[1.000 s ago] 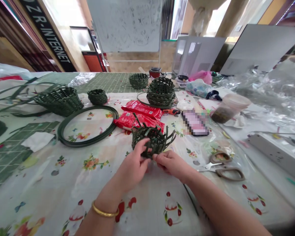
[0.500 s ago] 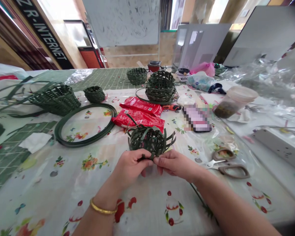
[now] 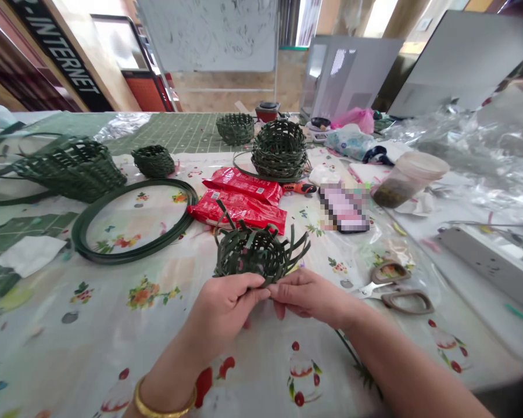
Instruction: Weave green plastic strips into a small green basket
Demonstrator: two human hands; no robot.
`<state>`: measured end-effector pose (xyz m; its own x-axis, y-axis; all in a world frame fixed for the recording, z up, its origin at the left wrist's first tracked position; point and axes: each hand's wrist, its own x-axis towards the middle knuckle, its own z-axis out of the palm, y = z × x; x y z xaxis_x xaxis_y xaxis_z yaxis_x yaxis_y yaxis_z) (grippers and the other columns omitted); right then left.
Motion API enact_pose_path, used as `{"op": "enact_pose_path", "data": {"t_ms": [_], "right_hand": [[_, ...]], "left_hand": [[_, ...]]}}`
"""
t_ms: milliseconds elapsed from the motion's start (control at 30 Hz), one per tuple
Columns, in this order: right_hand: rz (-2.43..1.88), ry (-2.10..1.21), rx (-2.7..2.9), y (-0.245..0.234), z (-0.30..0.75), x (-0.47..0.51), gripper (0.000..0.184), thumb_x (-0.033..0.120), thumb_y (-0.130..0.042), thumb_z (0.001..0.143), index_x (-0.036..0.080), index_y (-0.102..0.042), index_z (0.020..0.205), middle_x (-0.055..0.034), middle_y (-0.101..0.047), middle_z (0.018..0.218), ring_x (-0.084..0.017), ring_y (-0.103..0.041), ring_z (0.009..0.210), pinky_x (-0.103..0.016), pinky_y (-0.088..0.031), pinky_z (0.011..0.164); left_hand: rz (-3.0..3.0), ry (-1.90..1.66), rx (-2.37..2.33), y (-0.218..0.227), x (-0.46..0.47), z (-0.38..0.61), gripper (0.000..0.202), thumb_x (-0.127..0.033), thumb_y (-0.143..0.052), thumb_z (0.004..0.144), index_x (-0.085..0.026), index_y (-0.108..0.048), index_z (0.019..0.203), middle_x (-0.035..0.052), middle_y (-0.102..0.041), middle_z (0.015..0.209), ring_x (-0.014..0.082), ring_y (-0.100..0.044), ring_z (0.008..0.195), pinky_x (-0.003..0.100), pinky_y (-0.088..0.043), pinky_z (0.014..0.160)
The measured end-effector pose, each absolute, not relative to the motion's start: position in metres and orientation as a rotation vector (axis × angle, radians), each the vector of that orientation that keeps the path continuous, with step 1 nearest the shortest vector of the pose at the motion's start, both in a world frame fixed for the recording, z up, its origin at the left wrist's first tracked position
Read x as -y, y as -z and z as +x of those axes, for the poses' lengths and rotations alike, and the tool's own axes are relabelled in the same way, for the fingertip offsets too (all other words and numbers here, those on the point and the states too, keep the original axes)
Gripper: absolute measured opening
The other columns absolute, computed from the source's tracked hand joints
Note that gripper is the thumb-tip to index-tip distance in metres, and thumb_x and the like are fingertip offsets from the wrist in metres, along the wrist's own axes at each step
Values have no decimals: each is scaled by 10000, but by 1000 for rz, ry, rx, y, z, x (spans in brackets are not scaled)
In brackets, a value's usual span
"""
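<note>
Floral-clothed table (image 3: 91, 342), half-woven green basket (image 3: 250, 255) at centre, red packets (image 3: 239, 209) at 12 o'clock, green strip coil (image 3: 82, 242) at 10, scissors (image 3: 396, 293) at 3.

Two red packets (image 3: 239, 200) lie beside a flat coil of green strip (image 3: 82, 248) on the floral tablecloth (image 3: 113, 331). Behind them stand a tall woven basket (image 3: 279, 148) and a small one (image 3: 153, 161). Scissors (image 3: 375, 288), a plastic cup (image 3: 403, 180) and a power strip (image 3: 488, 267) sit to the right.

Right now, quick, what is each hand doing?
Left hand: closed, pinching the small green basket.
Right hand: closed, pinching the same basket's near edge.
</note>
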<state>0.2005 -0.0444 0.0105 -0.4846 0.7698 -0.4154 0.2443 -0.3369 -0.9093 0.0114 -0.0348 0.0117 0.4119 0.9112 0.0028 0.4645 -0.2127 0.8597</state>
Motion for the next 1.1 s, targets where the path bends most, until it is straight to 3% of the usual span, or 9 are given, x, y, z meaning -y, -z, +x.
{"op": "enact_pose_path", "data": {"t_ms": [267, 400, 600, 767, 867, 1000, 1100], "right_hand": [[-1388, -1706, 1662, -14, 203, 44, 445, 473, -453, 866, 149, -568, 585, 57, -347, 468, -56, -302, 451, -205, -240, 432], [-1429, -1709, 1731, -9, 200, 47, 431, 449, -408, 888, 161, -549, 599, 38, -417, 510, -65, -367, 476, -201, -286, 452], [-1398, -1665, 1811, -3, 199, 47, 380, 407, -387, 903, 170, -565, 664, 20, -508, 584, -79, -448, 527, -200, -322, 478], [-1367, -1681, 1789, -4, 205, 37, 389, 388, -433, 879, 154, -541, 588, 33, -442, 527, -70, -392, 504, -195, -316, 483], [-1410, -1595, 1816, -4, 205, 35, 365, 376, -452, 863, 154, -559, 593, 28, -473, 540, -74, -411, 518, -197, -325, 502], [-1502, -1450, 1856, -4, 201, 39, 362, 378, -440, 859, 159, -576, 604, 34, -469, 527, -73, -402, 506, -199, -306, 488], [-1548, -1398, 1866, -6, 197, 42, 342, 362, -447, 849, 161, -573, 603, 41, -442, 508, -70, -382, 490, -200, -294, 480]], "left_hand": [[1411, -637, -1164, -6, 33, 15, 153, -330, -581, 775, -208, -670, 801, 0, -705, 790, 94, -579, 460, 206, -503, 474], [1565, -526, -1205, -5, 31, 14, 38, -194, -624, 674, -219, -628, 702, 0, -714, 948, 140, -657, 613, 219, -533, 551], [1960, -521, -1123, -2, 27, 8, 204, -98, -489, 686, -260, -610, 704, -45, -733, 788, 127, -627, 500, 195, -468, 446], [1969, -549, -1214, 0, 26, 10, 73, -233, -548, 770, -249, -605, 726, -37, -731, 793, 97, -557, 399, 191, -398, 365], [1958, -518, -1237, -4, 24, 14, 101, -295, -540, 793, -233, -600, 742, -27, -727, 785, 87, -515, 364, 201, -400, 385], [1946, -436, -1242, -13, 23, 14, 150, -327, -529, 801, -229, -639, 771, -49, -629, 533, 107, -521, 397, 204, -405, 446], [1861, -410, -1215, -15, 24, 12, 148, -322, -545, 778, -225, -657, 787, -49, -615, 551, 112, -535, 445, 206, -410, 480]]}}
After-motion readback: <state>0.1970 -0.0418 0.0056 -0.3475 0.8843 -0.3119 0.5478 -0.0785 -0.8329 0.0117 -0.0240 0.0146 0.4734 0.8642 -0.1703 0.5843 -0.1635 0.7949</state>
